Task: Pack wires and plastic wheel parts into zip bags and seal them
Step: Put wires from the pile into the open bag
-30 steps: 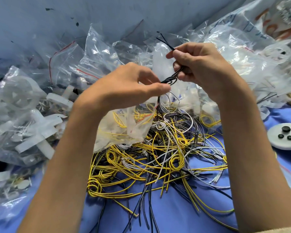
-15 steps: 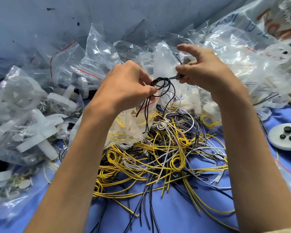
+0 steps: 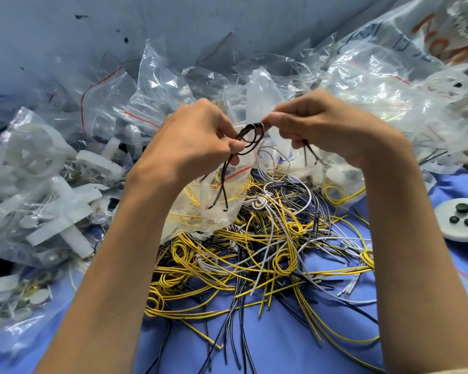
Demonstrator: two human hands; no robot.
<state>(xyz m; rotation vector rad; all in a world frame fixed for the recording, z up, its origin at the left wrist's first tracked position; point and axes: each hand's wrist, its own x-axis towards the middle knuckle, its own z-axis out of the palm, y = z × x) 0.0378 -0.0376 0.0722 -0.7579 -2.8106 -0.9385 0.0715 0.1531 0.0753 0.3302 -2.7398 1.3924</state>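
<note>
Left grip (image 3: 192,141) and right grip (image 3: 322,130) both pinching thin black wire coil (image 3: 250,136). Light, springy, likely to uncoil; hold at the loop crossing, not tails.

No text is legible anywhere. The large clear bag (image 3: 405,31) at top right carries blue printed characters, with bigger orange lettering further right on the same crumpled plastic. Both are too blurred and folded to read. The zip bags (image 3: 111,103) at the back show only plain red stripes along the seal, not letters.
</note>
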